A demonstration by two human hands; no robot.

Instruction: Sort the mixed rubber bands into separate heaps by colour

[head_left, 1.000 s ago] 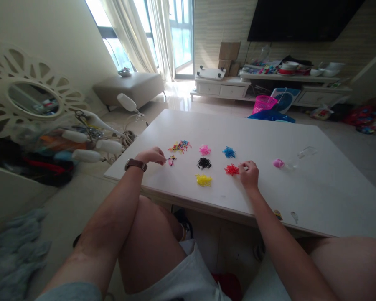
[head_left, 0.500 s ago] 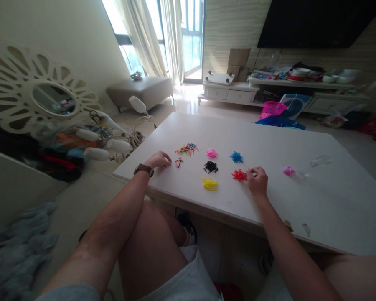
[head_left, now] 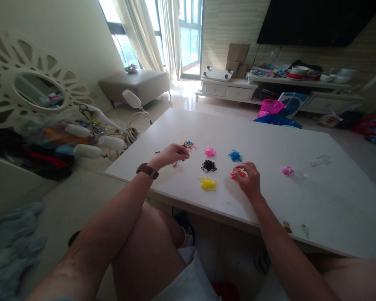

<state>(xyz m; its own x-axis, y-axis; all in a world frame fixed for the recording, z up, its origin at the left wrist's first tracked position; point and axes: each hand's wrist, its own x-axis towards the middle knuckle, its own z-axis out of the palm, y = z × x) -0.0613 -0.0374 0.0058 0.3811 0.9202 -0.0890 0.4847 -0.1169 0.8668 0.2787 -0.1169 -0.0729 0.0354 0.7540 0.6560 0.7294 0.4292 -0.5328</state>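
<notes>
L hand [head_left: 171,154], w/ brown-strapped wristwatch [head_left: 149,170], left of frame ctr. Fingertips drawn together, pointing R, close in front of mixed pile of small multicolour loops [head_left: 189,145]; can't tell if anything's pinched. A few pink/dark loops [head_left: 174,164] partly hidden under same hand. One small black piece [head_left: 157,152] on tabletop just L of hand.

R hand [head_left: 250,179], right of frame ctr: fingers curled, thumb & index at heap of small bright-red loops [head_left: 234,175], partly covering it. Grip unclear; can't tell if a loop is held.

Other sorted heaps, mid-frame, btwn the hands: pink loops [head_left: 210,151] at top, black loops [head_left: 209,166] below, yellow loops [head_left: 208,184] lowest; blue loops [head_left: 235,156] to R of pink, above red. Heaps sit apart from ea. other.

All on white rectangular table [head_left: 269,142]. Right of frame: rounded pink obj. [head_left: 287,170], clear see-through item [head_left: 321,161] near it. Lower right, by near edge: small yellow-&-dark flat piece [head_left: 287,227], small greyish piece [head_left: 305,230] beside it; details too small to read.
</notes>
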